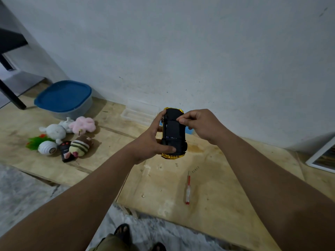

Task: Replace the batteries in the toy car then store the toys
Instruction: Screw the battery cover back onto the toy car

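Left hand point(154, 142) wraps the near end of the yellow toy car point(174, 134), thumb pressed across its black underside, holding it belly-up above the plywood floor board point(208, 178); right hand point(201, 124) pinches at the far part of the underside with thumb and fingertips, gripping the car's edge or some small piece there, which of the two I cannot tell.

Judging by this, the battery step is in hand: the underside is being worked, though whether the compartment cover is on or off is not clear; the next move likely calls for a steady hold with the left while the right frees or seats the cover, and perhaps the small red-handled screwdriver point(188, 190) lying near on the board, to the right.

Plush toys point(67, 138) lie heaped at left, not yet stored, near a blue-lidded bin point(63, 98); a clear plastic case point(139, 113) sits open by the wall.

A small strip of marking shows on the car's underside; too small to read.
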